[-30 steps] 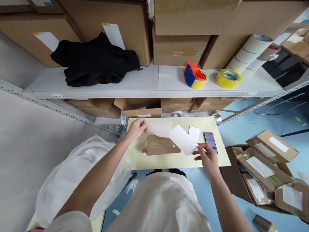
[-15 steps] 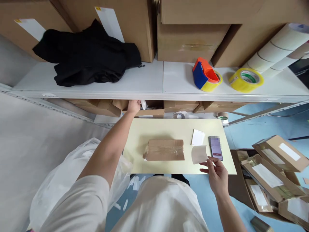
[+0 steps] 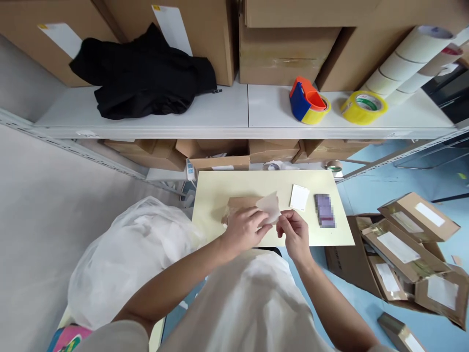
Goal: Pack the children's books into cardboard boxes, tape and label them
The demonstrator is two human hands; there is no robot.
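Observation:
A thin white paper label (image 3: 270, 207) is held up over a small brown cardboard box (image 3: 242, 201) on the pale yellow table (image 3: 212, 188). My right hand (image 3: 295, 231) pinches the label's lower right corner between thumb and fingers. At its left edge, my left hand (image 3: 245, 229) has its fingers bent against the label, with the thumb below. This hand hides much of the box. Right of the box lie a small stack of white labels (image 3: 299, 197) and a phone (image 3: 325, 211), whose screen is blurred.
A shelf (image 3: 220, 110) behind the table carries a black garment (image 3: 146, 78), a tape dispenser (image 3: 308, 101) and a yellow tape roll (image 3: 363, 107). Below it stands an open carton (image 3: 222, 162). A white plastic bag (image 3: 128, 259) lies left; several labelled boxes (image 3: 403, 249) are piled right.
My left hand has come back from the open carton under the shelf to the label; the white scrap it held is gone. My right hand has moved the label left, over the box.

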